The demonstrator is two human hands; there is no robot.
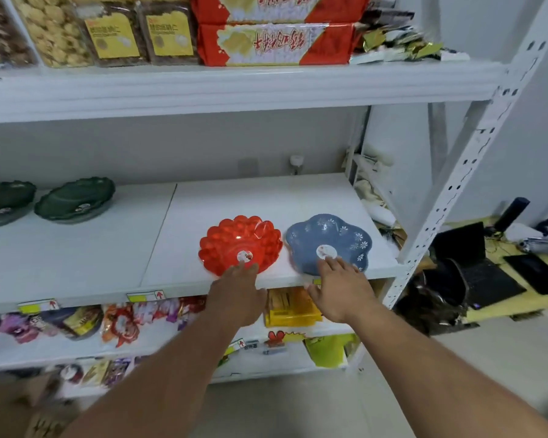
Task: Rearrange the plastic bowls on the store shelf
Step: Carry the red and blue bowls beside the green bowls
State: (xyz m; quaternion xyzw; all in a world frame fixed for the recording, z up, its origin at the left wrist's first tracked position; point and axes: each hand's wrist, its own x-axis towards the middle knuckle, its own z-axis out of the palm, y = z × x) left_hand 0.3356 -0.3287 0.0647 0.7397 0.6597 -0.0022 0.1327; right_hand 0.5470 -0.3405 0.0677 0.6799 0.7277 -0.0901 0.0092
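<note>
A red scalloped plastic bowl (239, 243) and a blue flower-shaped bowl (329, 241) sit side by side near the front right of the white middle shelf (108, 248). Two dark green bowls (75, 200) (4, 202) stand at the far left of the same shelf. My left hand (234, 294) is stretched out flat, its fingertips at the red bowl's near rim. My right hand (342, 287) has its fingers spread, the tips over the blue bowl's near edge. Neither hand grips anything.
Snack packets and red biscuit packs (276, 42) fill the upper shelf. Lower shelves hold colourful packets and a yellow box (291, 308). A white perforated upright (456, 181) bounds the shelf on the right; beyond it lie a dark bag (437, 298) and clutter on the floor.
</note>
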